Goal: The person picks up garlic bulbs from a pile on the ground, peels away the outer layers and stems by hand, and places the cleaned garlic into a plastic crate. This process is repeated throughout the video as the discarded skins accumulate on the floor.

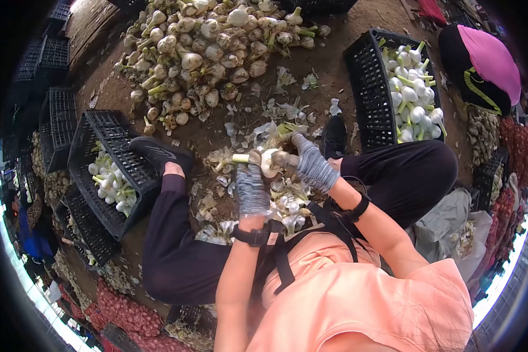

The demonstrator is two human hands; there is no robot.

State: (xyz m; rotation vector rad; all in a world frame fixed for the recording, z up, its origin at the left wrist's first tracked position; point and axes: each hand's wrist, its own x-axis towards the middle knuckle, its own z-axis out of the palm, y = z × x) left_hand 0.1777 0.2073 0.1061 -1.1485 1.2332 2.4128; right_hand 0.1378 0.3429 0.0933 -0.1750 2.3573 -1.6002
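I sit on the dirt floor with both hands in grey knit gloves. My left hand [251,186] grips a white garlic bulb [269,162] with a green stem stub pointing left. My right hand [310,164] touches the same bulb from the right, fingers closed on its skin or on something small that I cannot make out. Peeled skins [287,202] lie heaped between my legs under the hands.
A big pile of unpeeled garlic [208,44] lies ahead. Black crates with cleaned white bulbs stand at left [108,170] and right [372,76]. A person in pink [487,61] crouches at far right. Red mesh sacks [123,311] lie behind me.
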